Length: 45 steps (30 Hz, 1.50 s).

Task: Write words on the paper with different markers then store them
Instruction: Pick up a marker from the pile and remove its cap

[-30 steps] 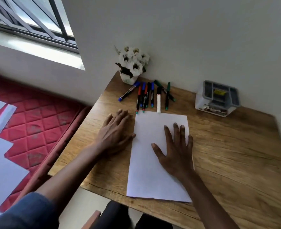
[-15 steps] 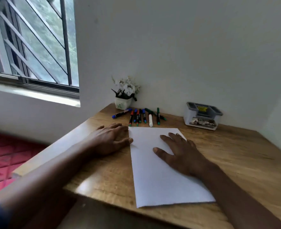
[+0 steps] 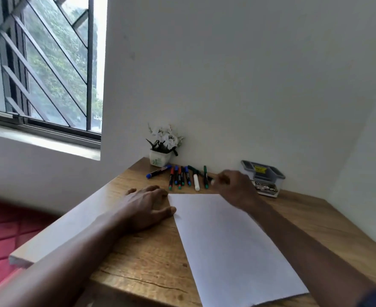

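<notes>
Currently right hand [image 3: 233, 187] is hovering over the markers [image 3: 183, 177] by the wall, too blurred to tell if gripping. Left hand [image 3: 147, 204] is lying relaxed, touching the edge of the paper [image 3: 227, 240]. Risk: markers are lying packed; sloppy grab could scatter them.

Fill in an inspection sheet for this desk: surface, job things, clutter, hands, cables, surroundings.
Surface: wooden table, cracked near the front edge.
Job's things: blank paper; markers in a row by the wall; grey organiser to their right.
Clutter: flower pot.
Hands: left hand flat on table, thumb at paper's edge; right hand blurred at the markers, grip unclear.
Cables: nothing seen.
Surroundings: barred window; red mattress.
</notes>
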Each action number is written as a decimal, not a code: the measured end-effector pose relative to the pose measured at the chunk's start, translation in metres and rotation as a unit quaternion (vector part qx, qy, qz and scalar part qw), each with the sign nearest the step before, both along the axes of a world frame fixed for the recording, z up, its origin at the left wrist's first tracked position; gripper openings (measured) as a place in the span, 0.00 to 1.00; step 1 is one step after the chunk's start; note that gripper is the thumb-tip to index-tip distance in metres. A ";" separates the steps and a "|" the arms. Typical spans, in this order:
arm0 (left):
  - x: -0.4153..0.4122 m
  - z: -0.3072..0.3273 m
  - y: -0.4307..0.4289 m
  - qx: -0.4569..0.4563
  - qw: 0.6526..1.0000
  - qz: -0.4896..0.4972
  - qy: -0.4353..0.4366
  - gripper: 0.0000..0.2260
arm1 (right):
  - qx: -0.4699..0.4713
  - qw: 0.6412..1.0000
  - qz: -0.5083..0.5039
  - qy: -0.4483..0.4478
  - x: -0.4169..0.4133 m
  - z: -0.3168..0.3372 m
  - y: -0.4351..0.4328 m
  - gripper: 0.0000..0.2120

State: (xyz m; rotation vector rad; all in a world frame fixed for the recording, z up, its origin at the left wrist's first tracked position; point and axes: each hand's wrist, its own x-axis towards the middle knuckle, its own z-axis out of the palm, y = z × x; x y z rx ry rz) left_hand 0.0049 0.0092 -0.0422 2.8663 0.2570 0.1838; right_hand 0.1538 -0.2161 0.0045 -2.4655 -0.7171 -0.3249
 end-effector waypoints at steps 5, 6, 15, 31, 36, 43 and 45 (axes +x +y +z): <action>0.006 -0.005 0.007 -0.007 1.000 0.000 -0.018 0.32 | 0.028 0.996 -0.019 0.077 0.037 0.015 0.063 0.13; 0.007 -0.005 0.008 -0.011 1.000 -0.003 -0.017 0.32 | 0.012 0.996 -0.025 0.088 0.042 0.014 0.073 0.15; 0.011 -0.005 0.011 -0.013 1.000 -0.012 -0.020 0.33 | -0.153 0.985 -0.052 0.065 0.062 0.003 0.103 0.13; -0.003 -0.003 0.000 0.003 0.978 -0.062 -0.199 0.36 | -0.046 0.989 0.130 -0.058 -0.057 -0.011 0.004 0.12; -0.007 0.000 -0.011 0.066 0.950 -0.126 -0.277 0.27 | -0.050 0.968 0.192 -0.155 -0.060 -0.029 0.000 0.13; -0.004 0.000 -0.017 0.111 0.927 -0.181 -0.310 0.15 | -0.067 0.944 0.227 -0.230 -0.058 -0.036 0.002 0.19; -0.005 0.000 -0.019 0.103 0.925 -0.185 -0.316 0.13 | -0.076 0.941 0.202 -0.262 -0.061 -0.033 0.002 0.22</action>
